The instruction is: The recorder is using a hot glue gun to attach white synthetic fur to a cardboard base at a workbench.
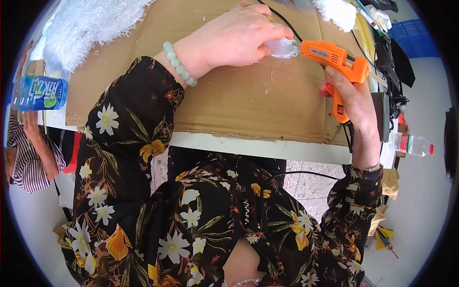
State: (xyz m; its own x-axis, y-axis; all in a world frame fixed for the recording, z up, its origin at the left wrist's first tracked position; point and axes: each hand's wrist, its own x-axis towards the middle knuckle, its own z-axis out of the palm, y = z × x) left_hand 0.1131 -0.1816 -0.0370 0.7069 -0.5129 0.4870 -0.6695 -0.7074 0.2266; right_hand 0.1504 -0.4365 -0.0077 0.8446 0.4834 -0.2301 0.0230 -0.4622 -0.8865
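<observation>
My right hand is wrapped round the handle of an orange hot glue gun, its fingers at the red trigger. The gun's nozzle points left, at a small clear and whitish piece whose kind I cannot make out. Thumb and fingers of my left hand pinch that piece over the cardboard sheet. Whether nozzle and piece touch is hard to tell. A glue stick seems to jut from the gun's back.
A heap of white fluffy fibre lies far left, another white tuft far right. A blue-labelled bottle is at the left edge, a clear bottle at the right. Black cables tangle along the right side. Another person's arm shows at left.
</observation>
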